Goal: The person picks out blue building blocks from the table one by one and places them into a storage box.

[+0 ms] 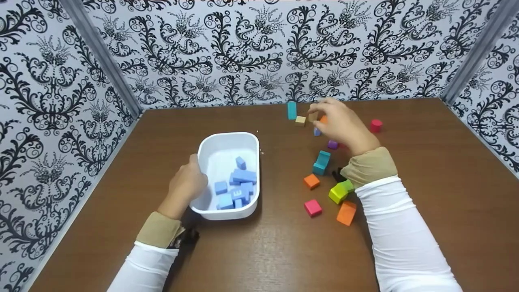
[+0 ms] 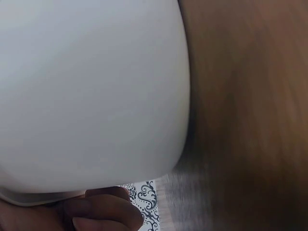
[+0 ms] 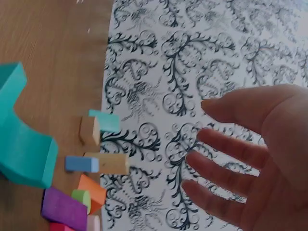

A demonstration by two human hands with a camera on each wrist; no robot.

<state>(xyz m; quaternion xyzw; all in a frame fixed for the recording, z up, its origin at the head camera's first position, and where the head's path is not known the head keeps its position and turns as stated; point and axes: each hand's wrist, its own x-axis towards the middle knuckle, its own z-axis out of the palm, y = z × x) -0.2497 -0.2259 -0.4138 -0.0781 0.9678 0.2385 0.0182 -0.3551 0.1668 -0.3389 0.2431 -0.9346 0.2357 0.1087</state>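
Observation:
My left hand (image 1: 188, 182) grips the left wall of a white plastic container (image 1: 217, 154). Inside it lie several blue blocks (image 1: 244, 176), one marked with an E. In the left wrist view the container's outer side fills most of the picture, and curled fingers (image 2: 108, 209) show under its rim. Over the far blocks hovers my right hand (image 1: 338, 123), thumb and fingers apart, holding nothing. A small blue block (image 3: 82, 164) lies below it, beside a tan wooden block (image 3: 115, 164), an orange block (image 3: 94, 192) and a purple block (image 3: 65, 209).
Nearer on the brown table (image 1: 279, 251) are a teal curved block (image 1: 322, 163), orange (image 1: 312, 181), pink (image 1: 313, 208) and yellow-green (image 1: 337, 194) blocks. A red cylinder (image 1: 376, 125) stands to the right. Patterned walls (image 1: 259, 52) bound the table at the back and sides.

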